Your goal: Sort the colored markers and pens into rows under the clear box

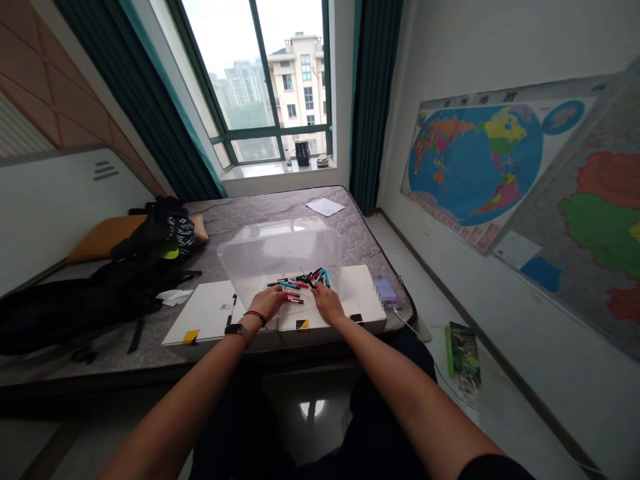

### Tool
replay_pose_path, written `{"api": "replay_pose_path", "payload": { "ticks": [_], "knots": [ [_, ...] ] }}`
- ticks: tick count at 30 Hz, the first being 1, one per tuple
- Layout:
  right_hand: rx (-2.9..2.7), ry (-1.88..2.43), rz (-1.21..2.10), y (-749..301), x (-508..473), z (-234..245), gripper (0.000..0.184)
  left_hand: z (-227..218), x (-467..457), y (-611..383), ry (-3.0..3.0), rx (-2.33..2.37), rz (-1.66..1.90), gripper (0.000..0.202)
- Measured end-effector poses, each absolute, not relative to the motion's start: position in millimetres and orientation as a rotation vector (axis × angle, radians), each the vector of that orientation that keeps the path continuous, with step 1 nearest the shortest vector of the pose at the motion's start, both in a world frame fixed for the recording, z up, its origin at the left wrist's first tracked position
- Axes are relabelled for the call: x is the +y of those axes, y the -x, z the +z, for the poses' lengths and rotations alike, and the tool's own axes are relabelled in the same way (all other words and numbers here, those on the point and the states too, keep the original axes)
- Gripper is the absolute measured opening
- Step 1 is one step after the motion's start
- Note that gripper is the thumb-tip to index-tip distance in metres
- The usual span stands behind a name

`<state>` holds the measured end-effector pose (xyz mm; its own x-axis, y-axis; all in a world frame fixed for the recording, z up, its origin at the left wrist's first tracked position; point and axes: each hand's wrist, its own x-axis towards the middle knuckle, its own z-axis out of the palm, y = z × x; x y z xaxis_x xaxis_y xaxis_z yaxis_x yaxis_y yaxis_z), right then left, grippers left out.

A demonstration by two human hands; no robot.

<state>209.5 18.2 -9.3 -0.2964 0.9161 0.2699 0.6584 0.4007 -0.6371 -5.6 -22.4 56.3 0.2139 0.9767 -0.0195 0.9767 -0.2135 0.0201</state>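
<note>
2 hands: both are bare, close to each other, and reach down to the pens.
Left hand (pixel 270 303): its fingers are bent partway in, with the tips at some red and dark pens. I cannot tell if it grips any of them.
Right hand (pixel 329 303): its fingers are bent too, about half curled, with the tips at a dark pen. I cannot tell if it has hold of that pen.
Left wrist: it wears a red band (pixel 257 315) and a dark watch (pixel 235 329).
Pens (pixel 301 285): they make a messy pile of blue, red and black, between the hands and just past the fingertips.
See-through box (pixel 280 248): it is big and stands just past the hands. I cannot tell if all the pens are inside it.
White boxes (pixel 203 307): they look like 2 flat ones, side by side on the near edge of the bed (pixel 270 205), under the see-through box.
Black pen (pixel 231 310): it lies on the left white part, well apart from the pile.
Far side of the bed: white paper (pixel 325 207) lies flat there.
Left side of the bed: a black bag (pixel 150 247) lies by an orange pillow (pixel 103 241).
Floor: a green box (pixel 463 353) is on the right.
</note>
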Motion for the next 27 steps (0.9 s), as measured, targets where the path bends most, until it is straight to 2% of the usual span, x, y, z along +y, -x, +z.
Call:
{"api": "replay_pose_path", "payload": {
  "ticks": [15, 21, 24, 27],
  "knots": [
    [-2.049, 1.203, 0.514, -209.2, 23.1, -20.1, 0.02, 32.1, -23.2, 15.0, -2.235, 2.001, 0.291, 0.026],
    [-2.076, 1.187, 0.494, -209.4, 23.1, -19.5, 0.026, 29.8, -22.7, 6.9, -2.136, 2.003, 0.66, 0.028],
    [-2.07, 1.166, 0.493, -209.7, 21.9, -17.2, 0.029, 31.2, -20.4, -6.7, -1.854, 1.973, 0.923, 0.033],
    [-2.078, 1.154, 0.507, -210.5, 19.7, -14.8, 0.031, 29.6, -17.7, -24.6, -1.404, 1.808, 1.025, 0.048]
  ]
}}
